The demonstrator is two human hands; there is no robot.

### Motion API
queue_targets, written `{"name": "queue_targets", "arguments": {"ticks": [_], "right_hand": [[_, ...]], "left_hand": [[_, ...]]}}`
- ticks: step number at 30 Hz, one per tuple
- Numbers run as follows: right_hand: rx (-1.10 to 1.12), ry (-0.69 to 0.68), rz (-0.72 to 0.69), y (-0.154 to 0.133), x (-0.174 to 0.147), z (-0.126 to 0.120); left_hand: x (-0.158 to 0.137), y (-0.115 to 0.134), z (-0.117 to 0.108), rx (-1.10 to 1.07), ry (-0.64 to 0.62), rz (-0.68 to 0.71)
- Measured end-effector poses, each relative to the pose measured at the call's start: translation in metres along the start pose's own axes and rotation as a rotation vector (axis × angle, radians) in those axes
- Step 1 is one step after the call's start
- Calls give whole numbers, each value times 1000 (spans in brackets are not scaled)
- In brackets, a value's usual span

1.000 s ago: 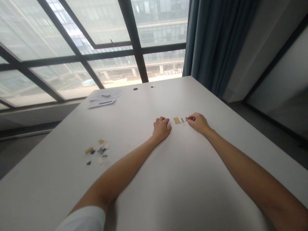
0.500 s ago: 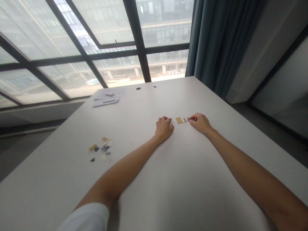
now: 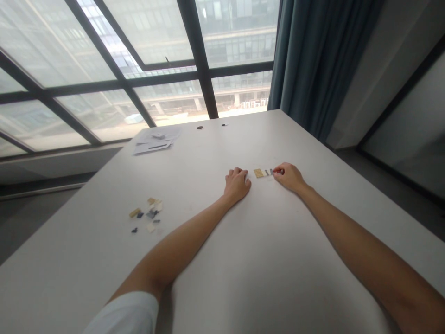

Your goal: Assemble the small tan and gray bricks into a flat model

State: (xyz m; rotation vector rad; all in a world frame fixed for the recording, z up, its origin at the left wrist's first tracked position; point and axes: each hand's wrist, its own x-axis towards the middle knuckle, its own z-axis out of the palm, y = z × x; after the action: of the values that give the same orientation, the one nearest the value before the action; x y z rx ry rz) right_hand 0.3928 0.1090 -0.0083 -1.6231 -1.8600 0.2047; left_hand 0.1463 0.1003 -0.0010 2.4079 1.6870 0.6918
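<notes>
A short row of small toy-brick-like pieces lies on the white table (image 3: 236,260) between my hands. At its left end is a tan studded piece (image 3: 258,173), followed by a pale piece and a thin dark grey piece (image 3: 267,172). My right hand (image 3: 289,177) pinches a small grey piece (image 3: 271,171) at the row's right end. To the left of the row, my left hand (image 3: 237,184) rests on the table, fingers bent but apart and the thumb out. A whitish patch by its fingertips is too faint to make out.
Loose tan, pale, grey and dark pieces (image 3: 151,215) lie scattered at the left. Farther back are papers (image 3: 153,144) with a dark strip on them. A round dark disc (image 3: 200,127) sits near the far edge, below the windows. A blue curtain (image 3: 306,69) hangs at right.
</notes>
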Motion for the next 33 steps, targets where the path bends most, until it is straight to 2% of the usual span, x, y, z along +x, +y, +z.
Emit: {"name": "queue_targets", "arguments": {"ticks": [20, 23, 26, 30, 33], "right_hand": [[18, -4, 27, 0, 0, 1], [41, 37, 26, 3, 1, 3], [61, 143, 36, 2, 2, 2], [109, 255, -69, -8, -1, -5], [164, 142, -252, -24, -9, -8]], "left_hand": [[0, 1, -2, 42, -30, -30], [0, 1, -2, 20, -24, -36], [0, 1, -1, -33, 28, -15], [-3, 4, -3, -121, 119, 118], [-6, 10, -7, -180, 142, 252]]}}
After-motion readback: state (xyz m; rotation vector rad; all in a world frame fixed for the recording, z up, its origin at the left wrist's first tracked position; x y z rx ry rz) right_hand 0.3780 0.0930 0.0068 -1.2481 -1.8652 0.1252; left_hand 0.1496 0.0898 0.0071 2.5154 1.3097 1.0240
